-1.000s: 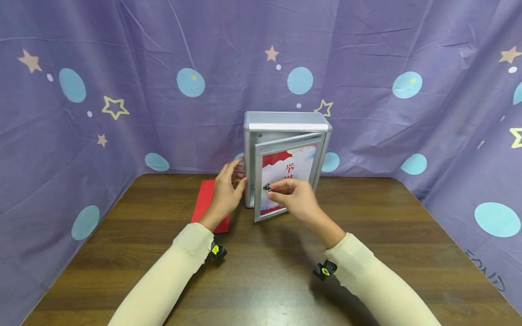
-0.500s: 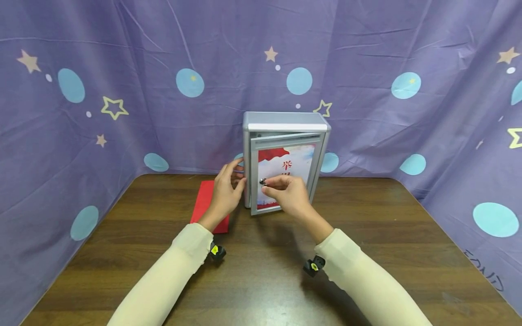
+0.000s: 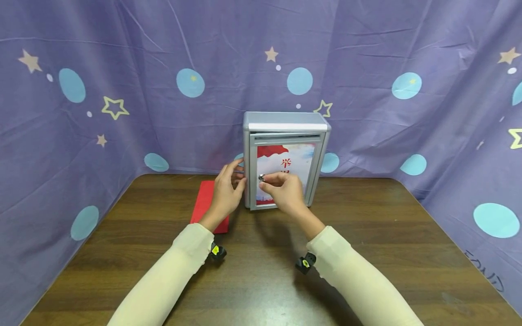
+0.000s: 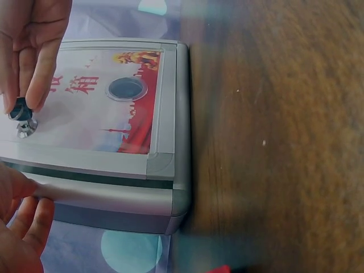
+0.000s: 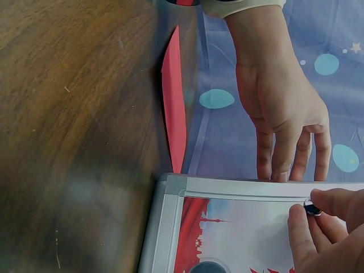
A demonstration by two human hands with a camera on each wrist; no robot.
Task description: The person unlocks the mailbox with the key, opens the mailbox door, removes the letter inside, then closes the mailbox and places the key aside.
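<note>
A silver metal box (image 3: pixel 287 118) stands upright on the table. Its front door (image 4: pixel 85 162), bearing a red and white poster, sits almost flush, with a dark gap along the left edge in the left wrist view. My right hand (image 3: pixel 287 192) pinches a small key with a dark head (image 4: pixel 21 108) between thumb and fingers. That key stands in the round chrome lock (image 4: pixel 26 129) on the door. My left hand (image 3: pixel 225 192) rests against the box's left side, fingers fairly straight along the wall and thumb near the front edge.
A red envelope-like packet (image 3: pixel 205 199) lies on the wooden table (image 3: pixel 261 280) left of the box, partly under my left forearm. A purple curtain (image 3: pixel 228 40) with stars and dots hangs behind and around the table.
The door has swung inward from ajar to nearly flush with the box. My right hand has moved left and away from me with the key. My left hand has stayed put.
</note>
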